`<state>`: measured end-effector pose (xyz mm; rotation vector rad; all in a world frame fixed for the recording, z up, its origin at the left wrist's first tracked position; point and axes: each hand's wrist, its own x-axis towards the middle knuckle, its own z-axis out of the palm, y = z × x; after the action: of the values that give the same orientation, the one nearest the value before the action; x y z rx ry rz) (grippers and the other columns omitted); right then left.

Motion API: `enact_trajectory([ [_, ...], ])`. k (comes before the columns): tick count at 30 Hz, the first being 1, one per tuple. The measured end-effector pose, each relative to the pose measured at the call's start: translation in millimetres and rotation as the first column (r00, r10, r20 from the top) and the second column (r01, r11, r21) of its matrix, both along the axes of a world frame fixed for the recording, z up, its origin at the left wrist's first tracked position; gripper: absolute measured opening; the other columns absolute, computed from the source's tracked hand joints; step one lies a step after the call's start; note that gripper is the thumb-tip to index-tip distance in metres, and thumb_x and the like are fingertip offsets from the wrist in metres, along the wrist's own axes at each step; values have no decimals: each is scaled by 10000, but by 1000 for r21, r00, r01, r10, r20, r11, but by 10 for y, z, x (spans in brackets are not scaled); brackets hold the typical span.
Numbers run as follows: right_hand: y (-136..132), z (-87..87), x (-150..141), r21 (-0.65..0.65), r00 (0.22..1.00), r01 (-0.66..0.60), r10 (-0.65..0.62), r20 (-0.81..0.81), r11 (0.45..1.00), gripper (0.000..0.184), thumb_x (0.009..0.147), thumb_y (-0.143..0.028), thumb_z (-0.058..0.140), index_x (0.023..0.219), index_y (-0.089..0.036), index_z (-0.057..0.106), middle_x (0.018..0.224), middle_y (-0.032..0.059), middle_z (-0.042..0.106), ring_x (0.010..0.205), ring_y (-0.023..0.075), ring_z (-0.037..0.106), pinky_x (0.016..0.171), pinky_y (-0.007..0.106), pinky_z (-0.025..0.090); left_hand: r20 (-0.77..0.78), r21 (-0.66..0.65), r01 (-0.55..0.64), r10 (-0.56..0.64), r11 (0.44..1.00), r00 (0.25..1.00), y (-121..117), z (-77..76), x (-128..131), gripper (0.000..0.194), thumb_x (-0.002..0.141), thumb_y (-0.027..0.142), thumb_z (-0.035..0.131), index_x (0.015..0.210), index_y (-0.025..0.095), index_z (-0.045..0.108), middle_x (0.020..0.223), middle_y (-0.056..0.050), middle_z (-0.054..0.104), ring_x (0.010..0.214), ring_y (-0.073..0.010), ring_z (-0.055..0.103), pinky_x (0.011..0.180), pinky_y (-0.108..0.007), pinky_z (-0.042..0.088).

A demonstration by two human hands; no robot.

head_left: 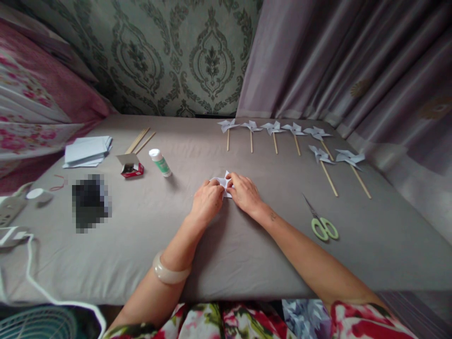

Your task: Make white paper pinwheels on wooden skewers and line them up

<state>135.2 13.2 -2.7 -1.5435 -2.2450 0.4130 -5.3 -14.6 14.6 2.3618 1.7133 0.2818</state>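
Near the middle of the grey-covered table, a white paper pinwheel [226, 181] with folded points is pinched between both of my hands. My left hand [207, 200] closes on its left side, fingers curled. From the right, my right hand [245, 190] presses its fingertips and thumb onto the paper's centre. My fingers hide much of the paper, and no stick shows on it. A glue stick [161, 164] with a white cap stands to the left of my hands. Scissors [319, 223] with green handles lie to the right, their blades pointing away from me.
Several finished pinwheels [273, 129] on wooden sticks lie at the back right. Loose wooden sticks [137, 140], an open small red box [131, 168] and a stack of paper [86, 151] are at the left. A power strip [10, 209] with a white cable sits at the left edge.
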Motion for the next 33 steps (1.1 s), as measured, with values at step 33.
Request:
enact_trajectory([
  [33, 120, 3, 112, 80, 984, -151, 142, 108, 985, 66, 834, -227, 637, 858, -212, 697, 927, 48, 640, 924, 186, 563, 786, 296, 377, -25, 8, 24, -23, 1000, 999, -10, -5, -24, 296, 910, 200, 418, 956, 180, 709, 991, -98, 636, 924, -216, 548, 785, -309, 447],
])
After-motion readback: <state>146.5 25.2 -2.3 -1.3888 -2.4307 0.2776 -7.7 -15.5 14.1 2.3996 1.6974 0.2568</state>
